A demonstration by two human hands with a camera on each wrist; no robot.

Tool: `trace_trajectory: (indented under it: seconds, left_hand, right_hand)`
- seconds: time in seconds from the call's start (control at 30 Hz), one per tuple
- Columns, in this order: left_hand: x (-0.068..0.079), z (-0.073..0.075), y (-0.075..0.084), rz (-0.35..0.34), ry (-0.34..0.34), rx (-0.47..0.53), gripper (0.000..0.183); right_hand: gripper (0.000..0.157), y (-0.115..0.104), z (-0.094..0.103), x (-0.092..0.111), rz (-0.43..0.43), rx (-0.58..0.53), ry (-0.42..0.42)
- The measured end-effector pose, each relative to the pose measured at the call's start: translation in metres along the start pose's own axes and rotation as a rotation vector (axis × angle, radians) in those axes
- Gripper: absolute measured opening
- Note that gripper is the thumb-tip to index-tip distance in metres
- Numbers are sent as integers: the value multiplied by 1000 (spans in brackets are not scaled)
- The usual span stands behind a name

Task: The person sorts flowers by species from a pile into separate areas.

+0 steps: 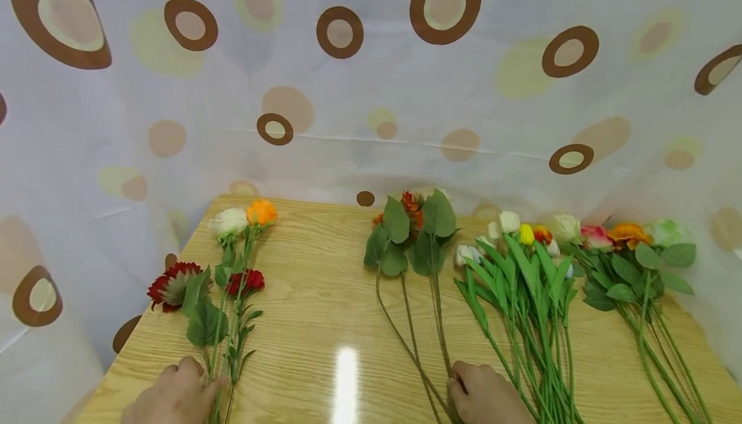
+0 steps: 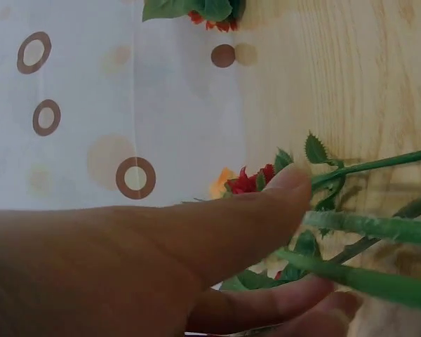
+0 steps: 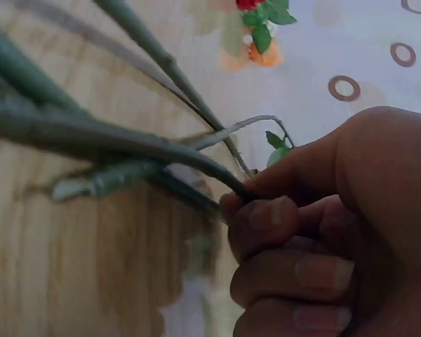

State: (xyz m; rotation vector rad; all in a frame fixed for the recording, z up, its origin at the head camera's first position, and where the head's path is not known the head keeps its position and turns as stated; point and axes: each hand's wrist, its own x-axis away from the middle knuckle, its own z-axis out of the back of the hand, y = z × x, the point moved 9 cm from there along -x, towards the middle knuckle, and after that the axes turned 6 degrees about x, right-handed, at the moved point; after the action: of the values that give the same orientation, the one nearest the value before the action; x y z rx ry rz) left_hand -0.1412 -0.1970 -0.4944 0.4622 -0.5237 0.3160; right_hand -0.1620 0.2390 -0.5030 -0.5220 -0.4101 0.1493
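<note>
On the left lies a small group of artificial flowers: a white rose (image 1: 228, 222), an orange rose (image 1: 262, 212), a red carnation (image 1: 245, 281) and a dark red, many-petalled flower (image 1: 174, 285). My left hand (image 1: 174, 393) holds their green stems (image 2: 379, 226) low down, thumb on one side and fingers on the other. Near the table's middle lie broad-leaved flowers with orange-red heads (image 1: 410, 202), partly hidden by their leaves (image 1: 438, 213). My right hand (image 1: 489, 393) pinches a brown-green stem (image 3: 196, 160) of these between thumb and curled forefinger; other stems cross beside it.
Right of centre lies a bunch of white, yellow and orange tulips (image 1: 526, 234) with long green leaves. Beyond it, at the table's right side, are pink, orange and pale green flowers (image 1: 628, 236). A patterned curtain (image 1: 371, 108) hangs behind the wooden table (image 1: 315, 295).
</note>
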Motion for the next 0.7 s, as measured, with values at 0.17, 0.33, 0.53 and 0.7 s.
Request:
trace_trajectory:
  seconds: [0.17, 0.33, 0.53, 0.7]
  left_hand:
    - [-7, -20, 1, 1, -90, -24, 40]
    - [-2, -11, 8, -17, -16, 25, 37]
    - [5, 5, 18, -80, 102, 105, 27]
    - [4, 1, 15, -39, 101, 96, 32]
  right_hand:
    - [29, -2, -5, 1, 11, 35, -25]
    - [29, 1, -2, 3, 5, 26, -17]
    - [21, 10, 7, 10, 15, 26, 39]
    - [29, 19, 12, 14, -33, -17, 41]
